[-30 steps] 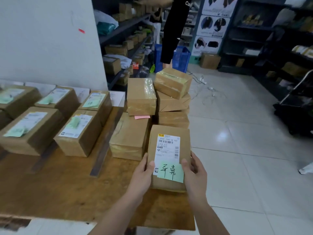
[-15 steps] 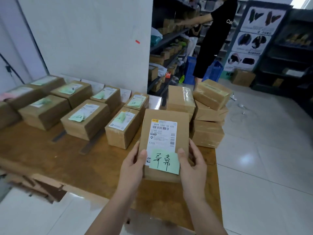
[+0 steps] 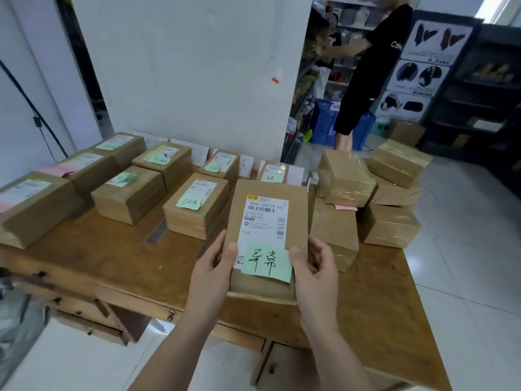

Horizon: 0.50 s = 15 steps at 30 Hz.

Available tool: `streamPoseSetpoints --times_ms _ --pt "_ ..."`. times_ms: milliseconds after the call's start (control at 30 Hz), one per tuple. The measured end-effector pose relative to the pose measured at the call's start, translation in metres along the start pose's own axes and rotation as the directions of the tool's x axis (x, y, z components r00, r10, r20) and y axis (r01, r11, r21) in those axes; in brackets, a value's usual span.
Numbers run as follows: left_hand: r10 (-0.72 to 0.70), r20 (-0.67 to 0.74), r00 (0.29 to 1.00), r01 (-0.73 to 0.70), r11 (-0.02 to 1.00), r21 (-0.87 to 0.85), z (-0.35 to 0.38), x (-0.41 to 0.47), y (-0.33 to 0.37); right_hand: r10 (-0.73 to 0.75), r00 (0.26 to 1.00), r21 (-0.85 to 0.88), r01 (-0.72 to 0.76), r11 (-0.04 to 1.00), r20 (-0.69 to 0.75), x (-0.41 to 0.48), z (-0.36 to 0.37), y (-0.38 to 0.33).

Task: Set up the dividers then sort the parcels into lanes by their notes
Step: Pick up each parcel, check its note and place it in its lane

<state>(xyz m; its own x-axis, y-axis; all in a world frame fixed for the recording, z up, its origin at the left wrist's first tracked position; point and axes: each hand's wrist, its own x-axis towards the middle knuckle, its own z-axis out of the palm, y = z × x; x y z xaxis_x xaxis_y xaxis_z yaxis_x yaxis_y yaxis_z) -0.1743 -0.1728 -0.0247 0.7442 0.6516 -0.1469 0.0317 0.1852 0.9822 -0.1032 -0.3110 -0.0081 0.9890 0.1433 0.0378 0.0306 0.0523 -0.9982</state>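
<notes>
The left hand (image 3: 210, 270) and right hand (image 3: 317, 268) gripped the lower sides of a flat brown cardboard parcel (image 3: 267, 238) bearing a green handwritten sticky note (image 3: 266, 262), thumbs on top, above the worn wooden table (image 3: 98, 258) among sorted labelled boxes (image 3: 194, 207).

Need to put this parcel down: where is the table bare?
Bare wood on the table: the near-left stretch, in front of the noted parcels, and the near-right corner, before the taped stack. The back rows are crowded.
</notes>
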Motion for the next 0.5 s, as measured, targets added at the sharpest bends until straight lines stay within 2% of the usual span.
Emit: streamPoseSetpoints --times_ms 233,500 --pt "-0.08 0.021 0.997 0.079 0.996 0.034 -0.046 0.017 -0.008 0.06 0.998 -0.074 -0.06 0.995 0.003 -0.016 0.039 0.02" --pt "-0.201 0.024 0.979 0.196 0.971 0.138 -0.05 0.041 -0.041 0.175 0.984 -0.201 -0.164 0.966 0.035 0.003 0.039 0.058"
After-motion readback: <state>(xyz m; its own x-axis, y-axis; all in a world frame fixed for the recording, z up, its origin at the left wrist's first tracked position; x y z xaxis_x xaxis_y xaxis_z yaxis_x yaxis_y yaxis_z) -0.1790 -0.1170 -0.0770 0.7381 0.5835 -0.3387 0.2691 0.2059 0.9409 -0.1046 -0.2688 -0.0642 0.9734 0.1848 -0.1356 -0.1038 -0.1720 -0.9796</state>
